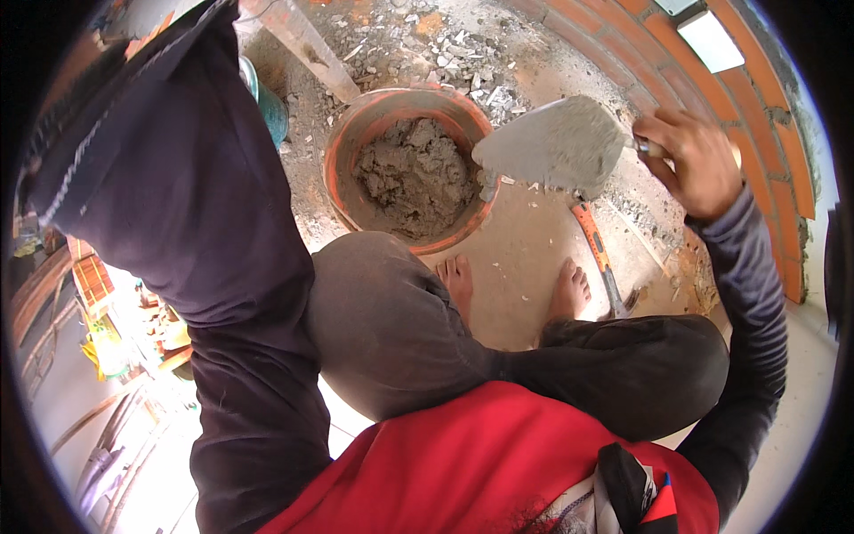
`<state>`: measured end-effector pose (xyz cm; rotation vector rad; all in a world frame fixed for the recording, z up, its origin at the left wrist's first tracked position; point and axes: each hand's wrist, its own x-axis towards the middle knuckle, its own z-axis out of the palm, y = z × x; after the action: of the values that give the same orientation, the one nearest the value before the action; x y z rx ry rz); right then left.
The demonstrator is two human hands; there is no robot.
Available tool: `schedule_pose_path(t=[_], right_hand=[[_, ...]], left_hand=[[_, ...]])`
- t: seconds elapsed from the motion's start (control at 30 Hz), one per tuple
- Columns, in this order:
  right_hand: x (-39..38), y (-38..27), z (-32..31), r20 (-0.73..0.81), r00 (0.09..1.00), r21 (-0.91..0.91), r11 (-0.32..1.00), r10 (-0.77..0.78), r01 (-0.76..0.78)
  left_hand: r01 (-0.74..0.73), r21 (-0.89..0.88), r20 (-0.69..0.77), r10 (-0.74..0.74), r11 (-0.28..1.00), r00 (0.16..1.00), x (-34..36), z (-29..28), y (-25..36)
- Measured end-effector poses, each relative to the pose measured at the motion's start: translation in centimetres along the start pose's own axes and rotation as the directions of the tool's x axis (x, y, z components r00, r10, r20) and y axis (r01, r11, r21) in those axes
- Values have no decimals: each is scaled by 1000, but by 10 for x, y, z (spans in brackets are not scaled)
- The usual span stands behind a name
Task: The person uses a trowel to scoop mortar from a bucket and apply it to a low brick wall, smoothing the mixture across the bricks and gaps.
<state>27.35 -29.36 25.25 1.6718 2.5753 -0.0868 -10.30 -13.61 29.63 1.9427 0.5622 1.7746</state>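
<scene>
My right hand (696, 167) is closed round the handle of a pointed masonry trowel (562, 142). Grey mortar smears the broad blade, and its tip reaches over the right rim of an orange bucket (336, 178). Inside the bucket lies a lumpy heap of wet grey mortar (414, 173). My left arm (191, 178), in a dark sleeve, stretches toward the upper left; the hand at its end is out of sight.
A hammer (598, 245) with an orange and black grip lies by my bare right foot. Brickwork (747, 98) curves along the right. Rubble (463, 62) litters the floor beyond the bucket, near a dusty plank (307, 49) and a teal container (271, 111).
</scene>
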Motion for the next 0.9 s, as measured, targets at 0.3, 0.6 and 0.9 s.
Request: schedule_pose_path(t=[0.3, 0.6, 0.9], right_hand=[[81, -30, -5, 111, 984, -361, 916, -142, 173], [90, -58, 43, 91, 990, -19, 994, -109, 111], [92, -96, 22, 106, 988, -412, 899, -114, 148]], left_hand=[[460, 100, 56, -467, 882, 883, -147, -11, -36], [477, 67, 42, -480, 876, 876, -157, -12, -41], [76, -46, -100, -81, 996, 992, -5, -16, -13]])
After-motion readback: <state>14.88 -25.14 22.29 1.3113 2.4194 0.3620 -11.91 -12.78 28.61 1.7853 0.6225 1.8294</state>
